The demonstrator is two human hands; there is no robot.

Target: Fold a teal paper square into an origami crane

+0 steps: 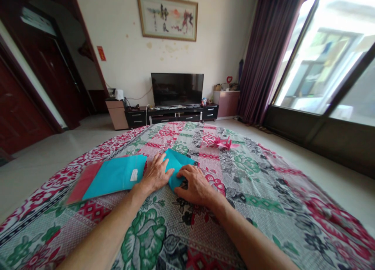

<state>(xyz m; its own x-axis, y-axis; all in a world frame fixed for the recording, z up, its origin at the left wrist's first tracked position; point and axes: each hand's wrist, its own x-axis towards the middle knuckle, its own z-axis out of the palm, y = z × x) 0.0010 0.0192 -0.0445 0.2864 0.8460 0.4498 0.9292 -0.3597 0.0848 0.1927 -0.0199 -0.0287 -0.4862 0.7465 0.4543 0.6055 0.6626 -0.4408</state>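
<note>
Here, left hand (157, 171) spreads, right hand (195, 183) curls.

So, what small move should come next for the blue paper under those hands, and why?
Perhaps the right hand should press gently along the blue paper while the left hand steadies it: the sheet looks folded, the left fingers lie at its left side, and the right fingers curl over its right side.

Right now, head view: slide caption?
Left hand and right hand touch blue paper on a floral tablecloth, pink folded paper beyond.
</note>
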